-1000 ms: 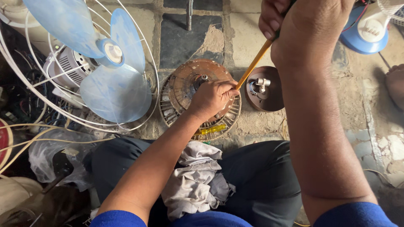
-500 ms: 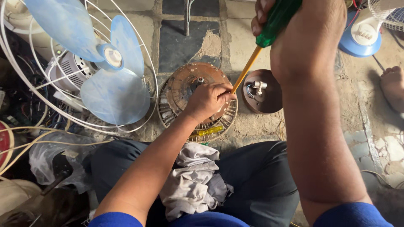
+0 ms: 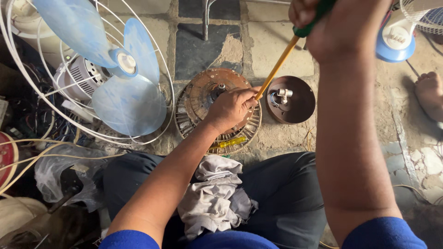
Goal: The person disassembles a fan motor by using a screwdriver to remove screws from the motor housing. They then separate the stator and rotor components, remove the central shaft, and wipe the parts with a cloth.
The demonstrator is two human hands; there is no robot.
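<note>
Since the frame half a second before, the right hand has risen slightly toward the top edge of the view, so less of the screwdriver's green handle shows, and the yellow shaft leans at much the same slant. The left hand has barely shifted on the motor. This suggests the tool is being seated or turned in place rather than lifted away.

Seen from above, a person sits on a stone floor with legs in dark trousers and a crumpled grey rag in the lap. The right grip is closed around the handle of the screwdriver, fingers wrapped tight. The shaft runs down and to the left, and its tip disappears behind the left hand's fingers, so the exact contact point cannot be seen.

The left grip is curled closed over the right side of a round rusty fan motor, which lies flat on the floor just ahead of the knees. Touching its right edge sits 1 brown domed cover. A small yellow tool lies at the motor's near rim. To the left, a pale blue fan in a white wire guard leans over.
</note>
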